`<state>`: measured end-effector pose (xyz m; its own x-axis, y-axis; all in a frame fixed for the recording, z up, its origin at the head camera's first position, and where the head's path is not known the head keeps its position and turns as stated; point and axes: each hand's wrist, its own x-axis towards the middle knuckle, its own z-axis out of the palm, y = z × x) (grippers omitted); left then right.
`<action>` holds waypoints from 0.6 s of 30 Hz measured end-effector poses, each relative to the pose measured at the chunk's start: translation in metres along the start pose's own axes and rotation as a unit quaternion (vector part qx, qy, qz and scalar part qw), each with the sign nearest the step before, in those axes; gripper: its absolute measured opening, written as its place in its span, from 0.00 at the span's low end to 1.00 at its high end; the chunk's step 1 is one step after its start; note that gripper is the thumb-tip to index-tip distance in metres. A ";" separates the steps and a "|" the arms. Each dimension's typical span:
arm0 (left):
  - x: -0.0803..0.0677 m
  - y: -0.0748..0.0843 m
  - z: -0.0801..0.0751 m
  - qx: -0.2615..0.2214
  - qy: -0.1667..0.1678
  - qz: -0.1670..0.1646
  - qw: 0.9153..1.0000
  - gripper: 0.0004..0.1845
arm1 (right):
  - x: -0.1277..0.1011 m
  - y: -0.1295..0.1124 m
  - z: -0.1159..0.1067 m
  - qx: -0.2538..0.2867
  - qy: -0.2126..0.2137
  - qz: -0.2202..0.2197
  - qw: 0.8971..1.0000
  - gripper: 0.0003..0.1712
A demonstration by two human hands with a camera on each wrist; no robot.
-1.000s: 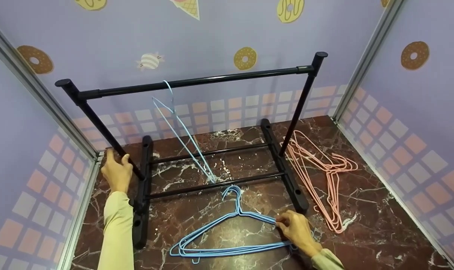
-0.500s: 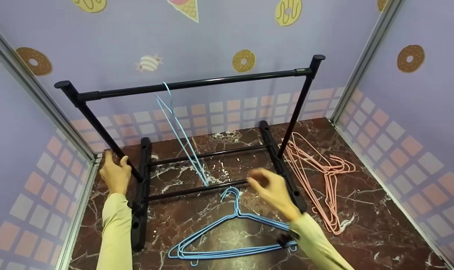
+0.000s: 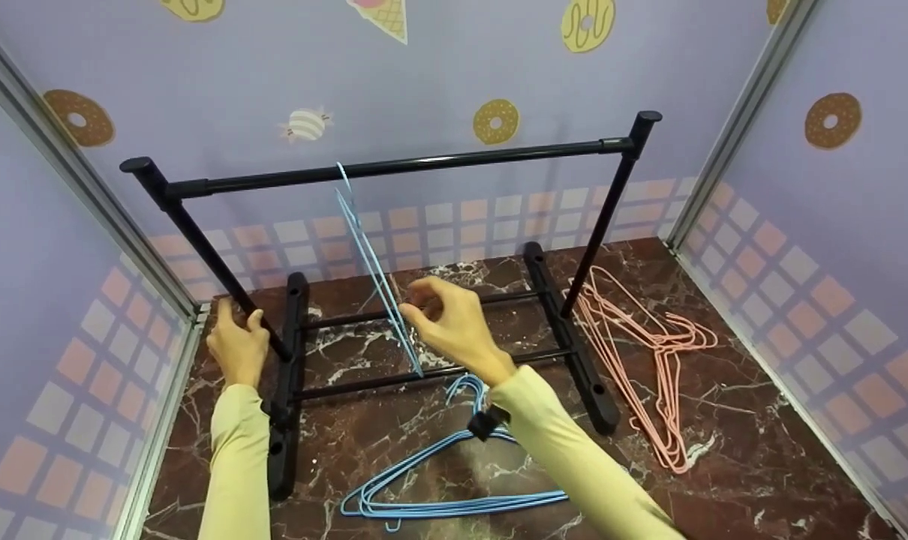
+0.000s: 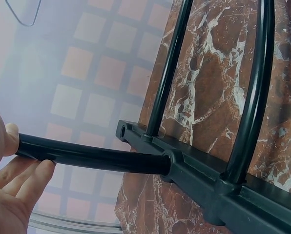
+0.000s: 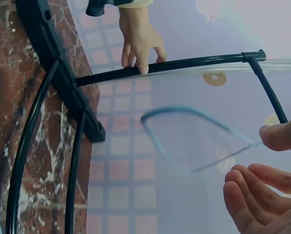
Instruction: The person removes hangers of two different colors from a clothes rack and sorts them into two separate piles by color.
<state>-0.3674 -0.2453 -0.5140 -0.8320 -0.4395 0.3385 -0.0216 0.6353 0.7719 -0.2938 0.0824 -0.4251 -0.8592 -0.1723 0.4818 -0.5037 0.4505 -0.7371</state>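
Note:
A black clothes rack (image 3: 439, 160) stands on the floor, one blue hanger (image 3: 389, 304) hooked over its top bar. My left hand (image 3: 238, 345) holds the lower part of the left post (image 3: 209, 251); the left wrist view shows thumb and fingers on opposite sides of this post (image 4: 96, 157). Beside the hanging hanger is my right hand (image 3: 454, 322), fingers loosely bent. In the right wrist view, thumb and fingers are apart, with the blurred hanger (image 5: 204, 114) beyond them. Several blue hangers (image 3: 454, 508) lie stacked on the floor, partly hidden by my right forearm.
Several pink hangers (image 3: 660, 341) lie on the marble floor right of the rack. Black crossbars (image 3: 371, 384) join the rack's two feet near the floor. Purple patterned walls (image 3: 424, 82) enclose the back and both sides.
My right hand has let go of the stacked blue hangers and moved up and left to the hanging one. That hanger has turned nearly edge-on. My left hand stays on the post.

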 end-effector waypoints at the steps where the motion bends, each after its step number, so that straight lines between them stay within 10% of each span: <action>1: 0.000 0.000 0.000 0.000 0.002 0.001 1.000 0.21 | 0.003 -0.001 0.004 -0.003 -0.001 0.002 1.000 0.18; 18: 0.000 -0.003 0.002 0.004 0.024 0.012 1.000 0.19 | 0.014 -0.003 0.029 -0.014 -0.012 0.028 0.999 0.03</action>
<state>-0.3688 -0.2465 -0.5175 -0.8051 -0.4537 0.3820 -0.0063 0.6506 0.7594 -0.3070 0.0537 -0.4299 -0.8881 -0.1674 0.4280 -0.4522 0.4850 -0.7485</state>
